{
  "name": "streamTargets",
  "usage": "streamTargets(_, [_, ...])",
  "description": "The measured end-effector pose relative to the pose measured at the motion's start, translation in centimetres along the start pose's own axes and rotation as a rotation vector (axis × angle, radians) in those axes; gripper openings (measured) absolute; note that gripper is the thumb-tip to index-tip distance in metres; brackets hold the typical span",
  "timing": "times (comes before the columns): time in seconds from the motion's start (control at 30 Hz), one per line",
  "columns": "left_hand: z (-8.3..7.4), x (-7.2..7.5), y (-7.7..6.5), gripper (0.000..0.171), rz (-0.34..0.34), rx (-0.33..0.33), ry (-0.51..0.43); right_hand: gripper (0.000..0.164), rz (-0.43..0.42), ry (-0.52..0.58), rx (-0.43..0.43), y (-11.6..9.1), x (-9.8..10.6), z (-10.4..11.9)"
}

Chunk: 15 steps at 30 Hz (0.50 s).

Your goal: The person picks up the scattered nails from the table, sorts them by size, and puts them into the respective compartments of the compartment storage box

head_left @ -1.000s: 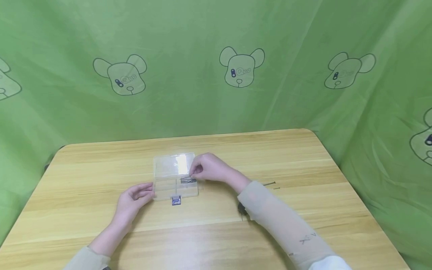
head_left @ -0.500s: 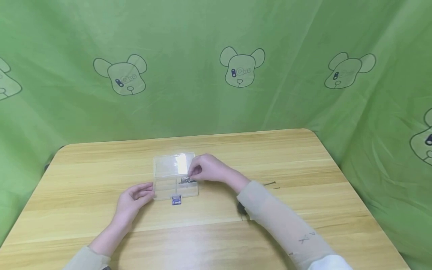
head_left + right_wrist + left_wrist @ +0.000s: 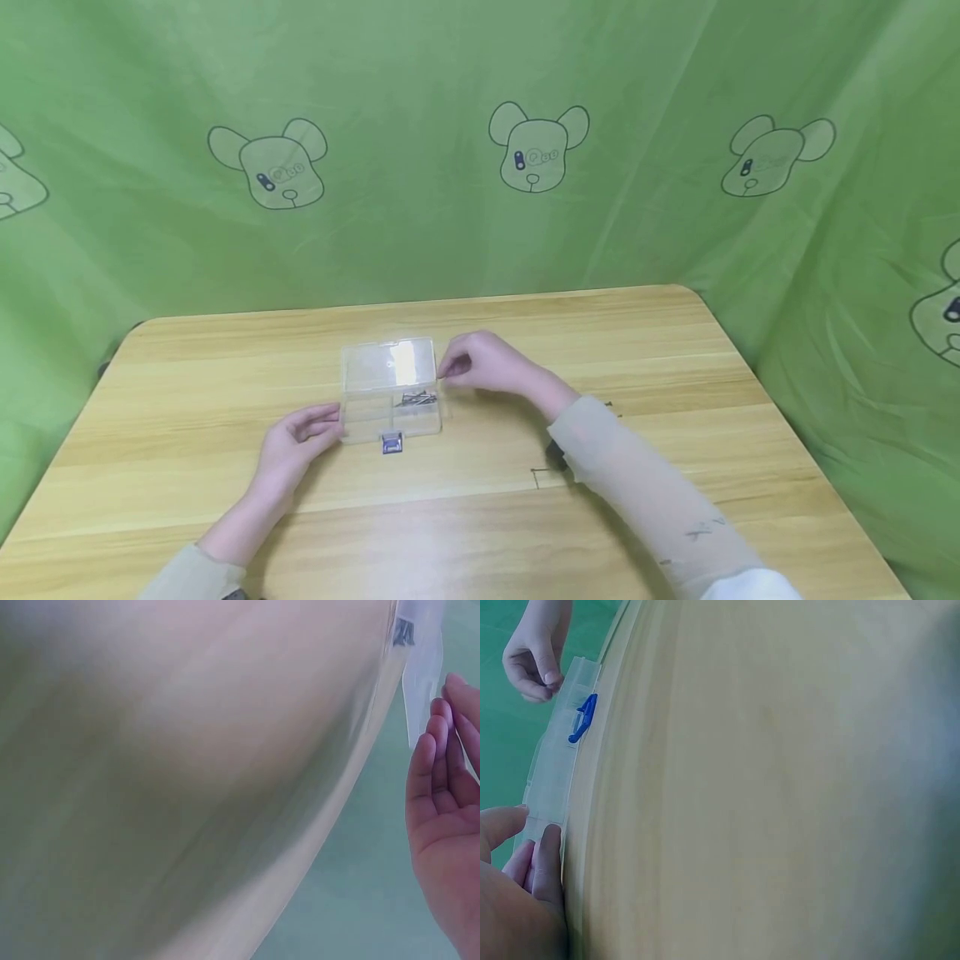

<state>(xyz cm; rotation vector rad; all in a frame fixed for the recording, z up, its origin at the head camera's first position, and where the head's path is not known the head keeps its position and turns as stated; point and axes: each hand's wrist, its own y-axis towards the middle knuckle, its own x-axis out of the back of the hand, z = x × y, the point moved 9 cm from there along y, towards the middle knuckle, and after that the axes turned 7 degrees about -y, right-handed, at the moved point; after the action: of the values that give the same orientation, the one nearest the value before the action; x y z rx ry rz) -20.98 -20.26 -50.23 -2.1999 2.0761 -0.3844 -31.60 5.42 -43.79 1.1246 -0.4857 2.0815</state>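
Observation:
A clear plastic compartment box (image 3: 367,417) lies with its lid (image 3: 369,367) raised and its blue latch (image 3: 392,442) hanging at the front. Several thin metal screws or nails (image 3: 417,399) are heaped in its back right compartment. My left hand (image 3: 296,446) holds the box's left end, thumb and fingertips against its side, as the left wrist view also shows. Just off the box's back right corner hovers my right hand (image 3: 487,362), fingers loosely bent and thumb near the fingertips. Nothing shows in it.
Small metal pins (image 3: 609,405) lie on the wooden table (image 3: 450,533) beyond my right sleeve. Thin pieces (image 3: 535,477) lie left of that sleeve, beside a dark object (image 3: 557,455) it partly hides. A green curtain (image 3: 420,242) hangs behind the table.
My right hand has drawn back from the compartment, up and to the right, and the metal pieces there are now uncovered. The left hand and the box have stayed in place.

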Motion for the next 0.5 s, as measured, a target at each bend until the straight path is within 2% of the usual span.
streamTargets(0.5, [0.0,-0.1,0.0,0.05,0.001,-0.002,-0.003,0.013,-0.062,0.076,-0.072,-3.6,3.2,-3.5])
